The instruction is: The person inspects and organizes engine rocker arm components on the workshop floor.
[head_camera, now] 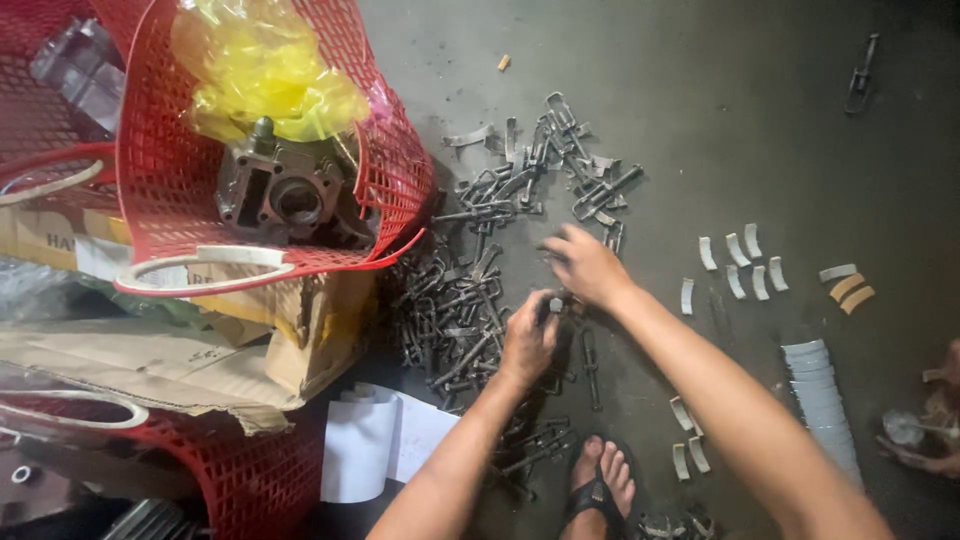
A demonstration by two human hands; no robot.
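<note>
Head view: a small metal clip (553, 303) is pinched in the closed left hand (527, 340) above the heap of clips (480, 290) on the floor (720, 120); the right hand (588, 265) hovers just beside, fingers curled, its hold unclear, near a red basket (160, 180).

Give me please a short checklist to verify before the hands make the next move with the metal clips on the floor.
1. Left hand grips one small metal part: ok.
2. Right hand is on the same spot, fingers bent down: ok; what it holds: cannot tell.
3. Pile of metal clips lies within reach: ok.
4. Sandalled foot is apart from the working spot: ok, though loose clips lie beside it.
5. Curved pale pieces are kept separate from the pile: ok.
</note>
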